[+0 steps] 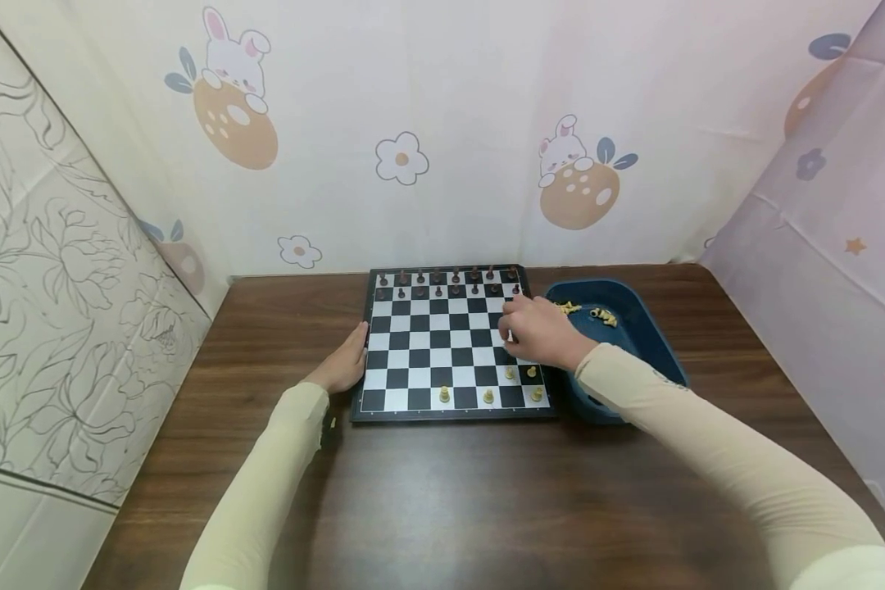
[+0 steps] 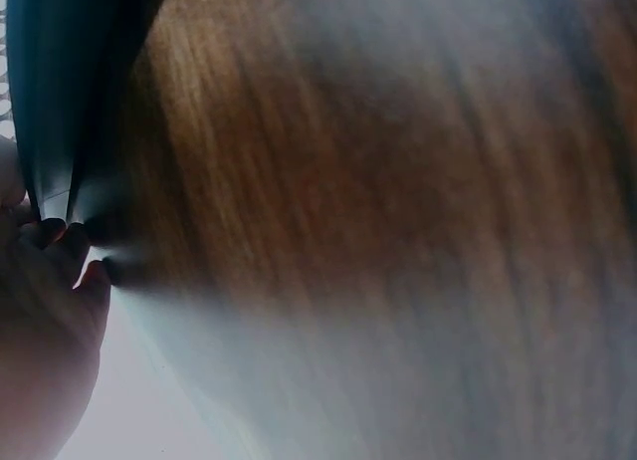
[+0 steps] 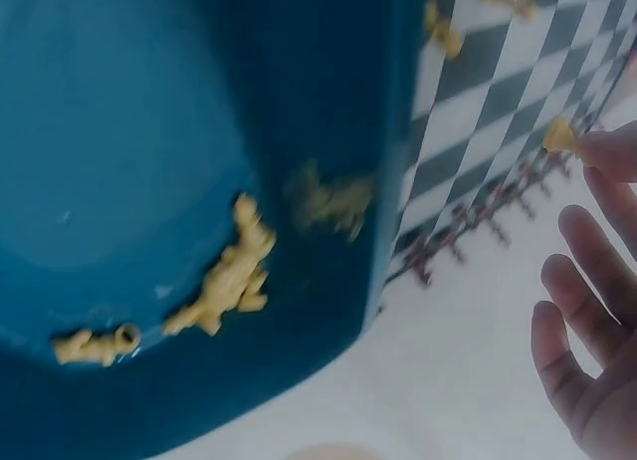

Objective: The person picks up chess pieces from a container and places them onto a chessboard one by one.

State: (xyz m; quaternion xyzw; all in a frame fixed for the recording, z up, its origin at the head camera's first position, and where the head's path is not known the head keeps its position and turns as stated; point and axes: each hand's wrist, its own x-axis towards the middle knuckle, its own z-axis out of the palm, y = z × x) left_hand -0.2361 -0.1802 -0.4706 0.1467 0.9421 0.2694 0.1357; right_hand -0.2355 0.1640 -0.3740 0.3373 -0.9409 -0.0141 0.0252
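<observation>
My right hand [image 1: 542,332] is over the right side of the chessboard [image 1: 439,357]. Between its thumb and index finger it pinches a pale yellow chess piece [image 3: 560,136]; the other fingers are spread. The left hand [image 1: 345,360] rests along the board's left edge, and its fingertips touch that edge in the left wrist view. Several yellow pieces, among them a front-row piece [image 1: 445,394] and a corner piece [image 1: 537,394], stand on the near rows. Dark brown pieces [image 1: 437,277] fill two rows at the far side.
Close by the board's right side is a blue tray [image 1: 652,348] with loose yellow pieces [image 3: 229,276] lying in it. A small dark-and-yellow thing [image 1: 333,423] lies near the left wrist, too small to identify. A patterned curtain [image 1: 465,147] hangs behind the wooden table [image 1: 442,508].
</observation>
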